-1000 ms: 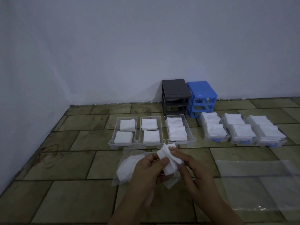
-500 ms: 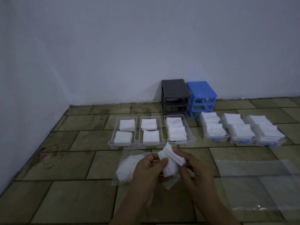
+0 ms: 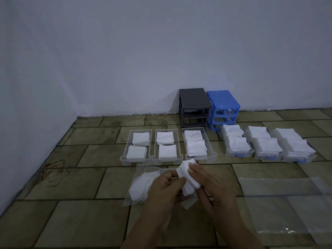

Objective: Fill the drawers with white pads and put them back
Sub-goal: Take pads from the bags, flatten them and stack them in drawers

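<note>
Head view shows a small stack of white pads (image 3: 187, 177) held up just above the tiled floor (image 3: 86, 220), between the two hands and just in front of the row of drawers. The left hand (image 3: 164, 190) pinches the stack's near edge with thumb and curled fingers; the right hand (image 3: 213, 187) lies over its right side with fingers bent round it, so both are closed on the pads. They look light, soft and limp, apt to fan apart or slide off one another, so I judge the stack is best taken by opposite edges and kept squeezed flat. Below the left hand a clear bag (image 3: 142, 187) with more pads lies on the floor. Beyond, three clear grey-front drawers (image 3: 136, 159) sit side by side; the left two hold two low piles each, the third (image 3: 199, 156) is fuller. To the right, three blue-handled drawers (image 3: 239, 154) look heaped full. Behind them stand the empty grey cabinet (image 3: 195, 106) and blue cabinet (image 3: 223, 108) against the wall. Loose plastic sheet (image 3: 287, 209) lies at right.
</note>
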